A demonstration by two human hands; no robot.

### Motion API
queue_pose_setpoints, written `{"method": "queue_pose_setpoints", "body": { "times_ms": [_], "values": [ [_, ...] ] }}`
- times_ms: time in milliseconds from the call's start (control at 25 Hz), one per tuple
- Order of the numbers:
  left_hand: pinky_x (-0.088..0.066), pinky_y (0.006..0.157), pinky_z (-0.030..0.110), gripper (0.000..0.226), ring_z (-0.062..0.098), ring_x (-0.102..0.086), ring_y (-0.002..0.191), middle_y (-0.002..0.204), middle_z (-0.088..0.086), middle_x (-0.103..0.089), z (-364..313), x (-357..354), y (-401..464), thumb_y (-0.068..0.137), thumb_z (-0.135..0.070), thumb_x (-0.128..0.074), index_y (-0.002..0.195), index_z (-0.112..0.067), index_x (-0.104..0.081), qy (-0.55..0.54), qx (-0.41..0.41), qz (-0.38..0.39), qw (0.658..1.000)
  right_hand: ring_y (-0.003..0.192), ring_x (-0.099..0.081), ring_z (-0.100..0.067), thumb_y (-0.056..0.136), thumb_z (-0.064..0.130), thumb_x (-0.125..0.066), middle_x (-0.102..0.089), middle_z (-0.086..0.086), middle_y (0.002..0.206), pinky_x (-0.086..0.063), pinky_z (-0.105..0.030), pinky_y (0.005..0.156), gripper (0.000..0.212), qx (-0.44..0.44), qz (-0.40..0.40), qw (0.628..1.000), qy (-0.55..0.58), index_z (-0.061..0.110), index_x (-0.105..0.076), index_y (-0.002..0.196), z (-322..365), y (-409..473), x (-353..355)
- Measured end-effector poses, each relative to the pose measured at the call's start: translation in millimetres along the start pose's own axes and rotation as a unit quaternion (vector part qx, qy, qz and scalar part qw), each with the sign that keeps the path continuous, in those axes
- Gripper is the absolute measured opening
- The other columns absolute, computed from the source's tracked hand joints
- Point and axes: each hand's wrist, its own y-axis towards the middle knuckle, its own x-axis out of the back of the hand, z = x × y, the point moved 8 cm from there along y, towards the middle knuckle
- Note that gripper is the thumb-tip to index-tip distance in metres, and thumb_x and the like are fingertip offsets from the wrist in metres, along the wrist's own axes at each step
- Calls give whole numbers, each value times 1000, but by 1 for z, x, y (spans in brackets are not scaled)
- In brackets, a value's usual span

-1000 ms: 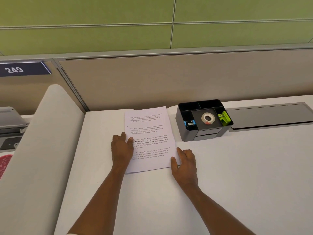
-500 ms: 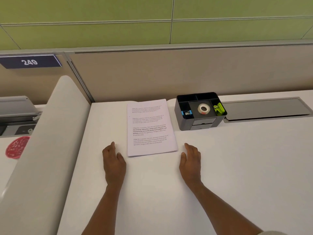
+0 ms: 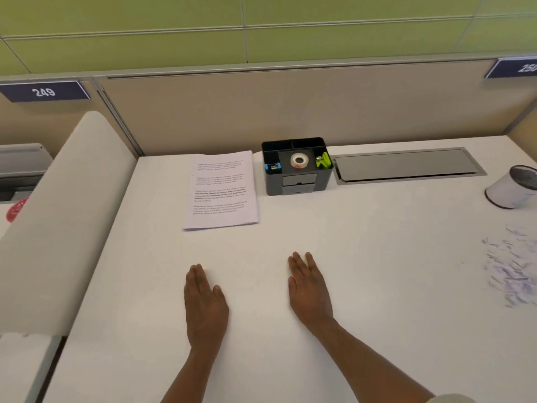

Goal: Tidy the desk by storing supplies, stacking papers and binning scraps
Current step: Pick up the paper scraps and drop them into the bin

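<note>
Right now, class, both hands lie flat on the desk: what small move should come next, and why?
Probably the right hand should reach right to the paper scraps and gather them for the white bin. The papers already lie stacked and the organiser holds the supplies, so the scraps seem all that remains.

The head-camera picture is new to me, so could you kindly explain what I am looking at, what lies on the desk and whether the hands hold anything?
There is no machine here: a person wears a wide-angle camera on the head, looking forward and down, so you see their own two bare arms. The left hand and the right hand lie flat on the white desk, fingers straight, holding nothing. Further back lies a stack of printed papers. Right of it stands a black organizer holding a tape roll, a green item and a small blue one, both too small to identify. At the far right are paper scraps and, behind them, a small white bin. A grey hatch is set into the desk.
</note>
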Motion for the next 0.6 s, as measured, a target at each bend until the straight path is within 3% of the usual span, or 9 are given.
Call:
{"method": "queue_pose_setpoints", "body": {
  "times_ms": [120, 240, 480, 600],
  "values": [
    [-18, 124, 44, 59, 30, -25, 150, 162, 14, -28, -47, -27, -64, 101, -25, -32, 156, -3, -26, 41, -28, 25, 998, 149, -25, -20, 101, 23, -37, -31, 4, 159, -4, -38, 120, 51, 42, 44, 997, -37, 17, -37, 151, -48, -38, 18],
    [-10, 126, 42, 65, 27, -18, 153, 164, 9, -23, -110, -64, -111, 98, -36, -14, 155, -11, -30, 77, -93, 51, 991, 152, -14, -14, 102, 26, -30, -21, 8, 163, 6, -36, 123, 52, 85, 88, 992, -29, 22, -28, 154, -97, -66, 38],
    [2, 126, 41, 61, 26, -2, 155, 167, 8, -7, -226, -137, -181, 104, -34, -25, 158, -10, -15, 88, -164, 127, 974, 152, -8, -12, 103, 26, -28, -17, 10, 164, 8, -32, 120, 52, 84, 113, 990, -22, 25, -23, 156, -193, -106, 83],
    [8, 125, 41, 65, 25, 10, 155, 168, 9, 5, -268, -167, -200, 106, -36, -27, 159, -10, -3, 104, -188, 166, 962, 152, -12, -16, 103, 26, -28, -21, 9, 163, 2, -38, 123, 52, 70, 111, 990, -51, 25, -26, 155, -234, -118, 100]
  ]
}}
